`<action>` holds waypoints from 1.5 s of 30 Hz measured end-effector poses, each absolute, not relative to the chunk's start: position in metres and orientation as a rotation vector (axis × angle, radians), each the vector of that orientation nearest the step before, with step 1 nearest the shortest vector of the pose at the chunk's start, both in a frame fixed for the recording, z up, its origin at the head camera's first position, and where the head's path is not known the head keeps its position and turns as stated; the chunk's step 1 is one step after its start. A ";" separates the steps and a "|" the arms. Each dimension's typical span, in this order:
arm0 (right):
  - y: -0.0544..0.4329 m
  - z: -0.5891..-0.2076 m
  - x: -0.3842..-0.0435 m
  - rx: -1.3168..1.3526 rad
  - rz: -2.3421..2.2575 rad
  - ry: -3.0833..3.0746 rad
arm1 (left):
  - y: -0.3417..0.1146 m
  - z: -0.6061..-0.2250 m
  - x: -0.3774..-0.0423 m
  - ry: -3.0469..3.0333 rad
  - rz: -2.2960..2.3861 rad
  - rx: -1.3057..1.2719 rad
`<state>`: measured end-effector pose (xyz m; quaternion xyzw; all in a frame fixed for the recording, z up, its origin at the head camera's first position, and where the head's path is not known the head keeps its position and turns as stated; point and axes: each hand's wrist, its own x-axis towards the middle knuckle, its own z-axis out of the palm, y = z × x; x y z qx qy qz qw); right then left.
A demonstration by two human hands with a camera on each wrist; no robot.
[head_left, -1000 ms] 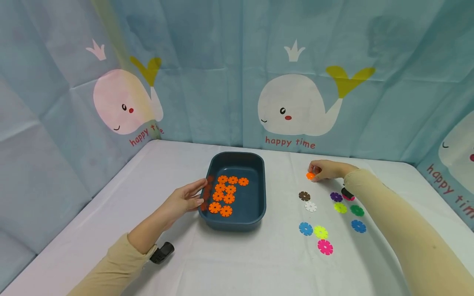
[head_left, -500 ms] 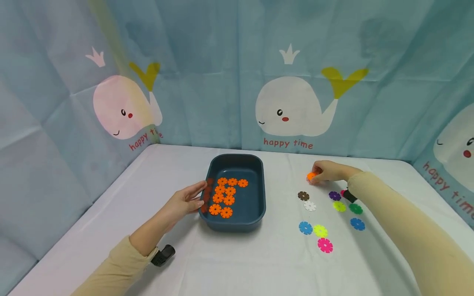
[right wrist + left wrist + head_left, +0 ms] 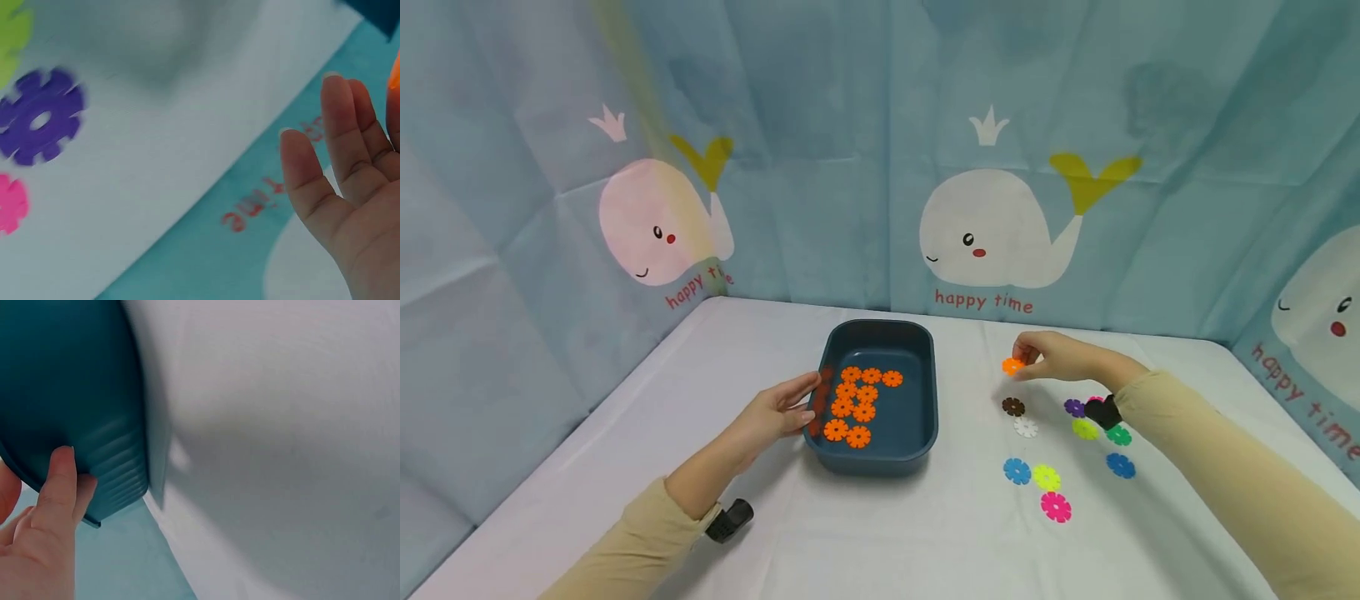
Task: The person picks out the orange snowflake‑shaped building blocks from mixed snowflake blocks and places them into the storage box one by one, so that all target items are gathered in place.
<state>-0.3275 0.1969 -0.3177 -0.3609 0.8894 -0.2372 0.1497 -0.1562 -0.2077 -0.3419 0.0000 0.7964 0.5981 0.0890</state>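
In the head view my left hand (image 3: 777, 410) holds the left side of a dark blue plastic basin (image 3: 871, 463). The left wrist view shows fingertips (image 3: 61, 464) against the basin's outer wall (image 3: 75, 394), just under the rim. Inside the basin lie several orange notched discs (image 3: 865, 393), like snowflake building pieces. To the basin's right, my right hand (image 3: 1054, 354) pinches another orange snowflake disc (image 3: 1011, 367) between thumb and fingertips, above the table. Only a sliver of that disc shows in the right wrist view, where the other fingers (image 3: 340, 125) stand apart from it.
Several loose snowflake discs lie right of the basin: a brown one (image 3: 1013, 407), a white one (image 3: 1026, 427), a pink one (image 3: 1056, 507), a purple one (image 3: 1074, 407), plus blue, yellow and green ones. A whale-printed curtain (image 3: 865, 200) backs the white table (image 3: 880, 542).
The right hand has lifted the orange disc from the tabletop and brought it slightly left, toward the basin. The left hand stays at the basin's side. The head view has tilted slightly.
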 end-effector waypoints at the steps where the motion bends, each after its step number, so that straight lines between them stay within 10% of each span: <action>1: 0.196 -0.316 -0.325 -1.055 -0.697 2.550 | -0.207 -0.343 -0.157 2.370 1.777 -0.005; 45: 0.036 -0.322 -0.313 -1.431 -0.401 2.404 | -0.212 -0.343 -0.160 2.318 1.797 0.060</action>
